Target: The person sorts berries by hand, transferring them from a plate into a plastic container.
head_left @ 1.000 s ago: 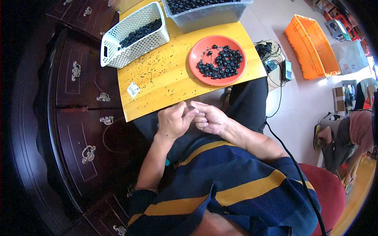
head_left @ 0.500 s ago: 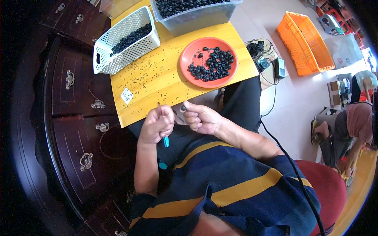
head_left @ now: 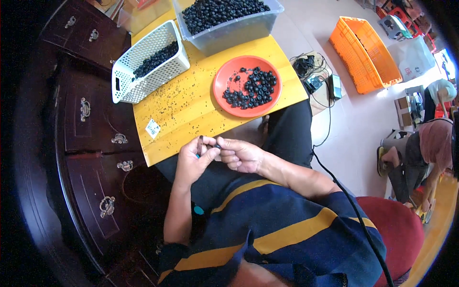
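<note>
My left hand (head_left: 190,166) is closed round a slim tool, with a bit of its turquoise handle (head_left: 197,156) showing between the fingers. Between the thumb and fingertips of my right hand (head_left: 245,157) is a small dark round piece (head_left: 217,147). The two hands meet just off the near edge of the yellow table (head_left: 184,126), over my lap. Fingers cover most of the tool and the piece. Beyond my right hand, a red-orange plate (head_left: 220,83) bears many small black round pieces (head_left: 260,88), some with ring-like hollows.
A white perforated basket (head_left: 167,74) and a clear plastic bin (head_left: 234,40), both with black pieces, stand farther back. Dark crumbs and a white paper scrap (head_left: 153,128) lie on the table. Dark drawers (head_left: 91,191) are left; an orange crate (head_left: 363,71), cables and another person (head_left: 437,143) are right.
My hands were apart; now they touch, with the left one turned and its thumb beside the dark piece. The turquoise handle shows less. The whole view has shifted slightly.
</note>
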Action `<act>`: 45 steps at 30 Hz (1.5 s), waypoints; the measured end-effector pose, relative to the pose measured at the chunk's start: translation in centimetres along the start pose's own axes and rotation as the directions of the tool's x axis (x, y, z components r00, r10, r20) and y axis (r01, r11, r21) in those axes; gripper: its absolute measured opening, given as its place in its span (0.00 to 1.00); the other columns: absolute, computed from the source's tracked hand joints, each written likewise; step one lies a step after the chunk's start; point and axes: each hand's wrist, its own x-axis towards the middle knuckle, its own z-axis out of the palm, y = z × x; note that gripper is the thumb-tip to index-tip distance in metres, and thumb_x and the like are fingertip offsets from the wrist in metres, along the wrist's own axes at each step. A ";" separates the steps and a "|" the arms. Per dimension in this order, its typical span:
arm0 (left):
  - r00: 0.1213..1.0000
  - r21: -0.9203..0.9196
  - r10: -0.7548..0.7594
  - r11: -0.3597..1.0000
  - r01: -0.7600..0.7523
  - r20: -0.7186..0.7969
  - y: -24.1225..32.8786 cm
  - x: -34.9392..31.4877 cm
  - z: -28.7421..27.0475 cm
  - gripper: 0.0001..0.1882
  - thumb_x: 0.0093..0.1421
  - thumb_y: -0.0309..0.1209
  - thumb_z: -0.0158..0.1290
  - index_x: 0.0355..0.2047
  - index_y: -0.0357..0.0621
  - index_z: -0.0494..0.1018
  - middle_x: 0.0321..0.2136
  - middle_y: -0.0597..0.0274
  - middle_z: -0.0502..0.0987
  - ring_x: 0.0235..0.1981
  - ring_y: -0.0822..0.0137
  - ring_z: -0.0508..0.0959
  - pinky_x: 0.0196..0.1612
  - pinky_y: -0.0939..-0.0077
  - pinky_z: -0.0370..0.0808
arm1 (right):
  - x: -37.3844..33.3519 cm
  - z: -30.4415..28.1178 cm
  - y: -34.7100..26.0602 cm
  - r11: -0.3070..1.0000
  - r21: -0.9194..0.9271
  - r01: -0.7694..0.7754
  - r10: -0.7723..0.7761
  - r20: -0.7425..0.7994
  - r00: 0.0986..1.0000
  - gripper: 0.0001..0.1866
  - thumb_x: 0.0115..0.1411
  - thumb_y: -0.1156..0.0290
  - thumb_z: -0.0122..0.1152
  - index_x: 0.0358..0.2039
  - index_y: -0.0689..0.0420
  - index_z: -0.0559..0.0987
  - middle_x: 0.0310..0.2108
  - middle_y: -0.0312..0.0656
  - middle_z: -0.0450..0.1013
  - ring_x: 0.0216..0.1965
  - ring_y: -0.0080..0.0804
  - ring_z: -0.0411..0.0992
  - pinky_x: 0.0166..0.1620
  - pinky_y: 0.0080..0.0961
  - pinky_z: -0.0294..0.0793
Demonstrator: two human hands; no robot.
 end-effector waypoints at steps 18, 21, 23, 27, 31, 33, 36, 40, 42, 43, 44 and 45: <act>0.840 0.760 0.384 0.648 0.051 -0.384 9.5 10.3 -10.0 0.16 0.57 0.40 0.62 0.36 0.39 0.79 0.23 0.51 0.80 0.26 0.53 0.82 0.33 0.61 0.77 | 0.2 -1.7 0.5 0.994 -0.014 0.110 -0.105 -0.438 0.893 0.10 0.71 0.65 0.49 0.42 0.53 0.79 0.31 0.30 0.74 0.33 0.20 0.72 0.33 0.18 0.71; 0.811 0.770 0.451 0.638 0.000 -0.373 9.1 10.3 -9.3 0.17 0.58 0.41 0.62 0.39 0.39 0.79 0.24 0.52 0.81 0.26 0.53 0.82 0.33 0.61 0.77 | -0.6 -0.5 0.3 0.992 -0.030 0.126 -0.125 -0.465 0.876 0.11 0.72 0.65 0.48 0.41 0.54 0.78 0.31 0.30 0.72 0.30 0.19 0.70 0.29 0.15 0.68; 0.894 0.777 0.331 0.629 0.029 -0.302 7.9 9.8 -7.5 0.19 0.57 0.40 0.63 0.44 0.41 0.78 0.26 0.52 0.81 0.26 0.54 0.82 0.33 0.61 0.77 | -1.0 -0.3 -0.4 0.992 -0.037 0.123 -0.128 -0.362 0.923 0.10 0.72 0.65 0.48 0.41 0.54 0.77 0.29 0.27 0.69 0.28 0.17 0.67 0.27 0.13 0.65; 0.952 0.748 0.205 0.663 0.036 -0.227 3.6 8.3 -4.8 0.20 0.57 0.40 0.63 0.45 0.41 0.78 0.27 0.51 0.81 0.28 0.52 0.82 0.34 0.60 0.78 | -1.3 0.1 -0.6 0.995 -0.062 0.083 -0.093 -0.176 0.980 0.10 0.72 0.64 0.47 0.40 0.54 0.75 0.24 0.24 0.63 0.23 0.14 0.59 0.23 0.10 0.56; 0.983 0.767 0.087 0.638 0.071 -0.163 -0.1 7.5 -3.6 0.20 0.56 0.42 0.62 0.43 0.41 0.78 0.29 0.47 0.81 0.32 0.46 0.82 0.37 0.55 0.78 | -2.0 1.2 -1.7 0.929 -0.339 0.149 -0.205 -0.138 0.969 0.10 0.72 0.64 0.49 0.39 0.55 0.76 0.24 0.26 0.65 0.24 0.13 0.60 0.24 0.14 0.59; 0.990 0.792 0.053 0.606 0.071 -0.129 -1.2 7.3 -3.1 0.19 0.56 0.42 0.62 0.40 0.40 0.77 0.29 0.43 0.81 0.34 0.42 0.81 0.38 0.52 0.77 | -1.3 1.8 -2.4 0.377 -0.875 0.304 -0.656 -0.021 0.754 0.14 0.71 0.63 0.51 0.32 0.59 0.75 0.23 0.28 0.69 0.24 0.23 0.68 0.27 0.22 0.69; 0.990 0.779 -0.007 0.616 0.116 -0.142 -1.1 6.6 -2.5 0.19 0.56 0.42 0.62 0.38 0.39 0.77 0.29 0.42 0.81 0.34 0.43 0.81 0.38 0.52 0.77 | -2.0 3.5 -5.9 -0.232 -0.970 0.079 -0.762 0.231 0.605 0.14 0.68 0.63 0.54 0.29 0.61 0.73 0.23 0.48 0.72 0.25 0.43 0.74 0.32 0.37 0.72; 0.990 0.748 0.010 0.656 0.100 -0.141 -0.9 6.3 -2.2 0.19 0.55 0.42 0.63 0.39 0.39 0.77 0.29 0.42 0.81 0.33 0.43 0.82 0.38 0.53 0.78 | -1.4 4.8 -9.9 -0.547 -0.826 -0.134 -0.764 0.428 0.482 0.10 0.65 0.66 0.52 0.33 0.60 0.74 0.28 0.54 0.74 0.34 0.55 0.76 0.36 0.50 0.74; 0.988 0.736 0.028 0.671 0.094 -0.152 -1.1 5.9 -2.1 0.20 0.55 0.41 0.63 0.41 0.39 0.78 0.29 0.43 0.81 0.34 0.44 0.82 0.38 0.54 0.78 | -0.6 3.9 -11.6 -0.579 -0.792 -0.193 -0.768 0.450 0.456 0.09 0.64 0.67 0.54 0.35 0.59 0.75 0.32 0.54 0.75 0.35 0.55 0.76 0.38 0.49 0.75; 0.988 0.735 0.026 0.671 0.097 -0.154 -1.0 5.6 -2.0 0.20 0.55 0.41 0.63 0.41 0.39 0.78 0.29 0.43 0.81 0.34 0.44 0.82 0.38 0.54 0.78 | -0.2 3.5 -12.2 -0.579 -0.792 -0.192 -0.767 0.450 0.458 0.09 0.64 0.67 0.54 0.35 0.59 0.75 0.32 0.54 0.75 0.35 0.55 0.76 0.38 0.49 0.75; 0.989 0.721 0.019 0.687 0.094 -0.147 -0.8 5.5 -1.9 0.21 0.56 0.41 0.62 0.42 0.38 0.78 0.29 0.43 0.81 0.34 0.44 0.82 0.38 0.54 0.78 | 0.0 3.3 -12.8 -0.599 -0.758 -0.259 -0.762 0.439 0.476 0.08 0.64 0.67 0.55 0.37 0.59 0.75 0.34 0.54 0.75 0.36 0.54 0.76 0.39 0.47 0.76; 0.990 0.706 0.011 0.702 0.093 -0.141 -0.6 5.3 -1.8 0.21 0.56 0.42 0.62 0.43 0.38 0.78 0.30 0.43 0.81 0.34 0.44 0.82 0.39 0.55 0.78 | 0.2 3.0 -13.0 -0.616 -0.718 -0.324 -0.757 0.426 0.495 0.08 0.63 0.68 0.56 0.39 0.58 0.76 0.36 0.53 0.76 0.38 0.54 0.76 0.40 0.46 0.77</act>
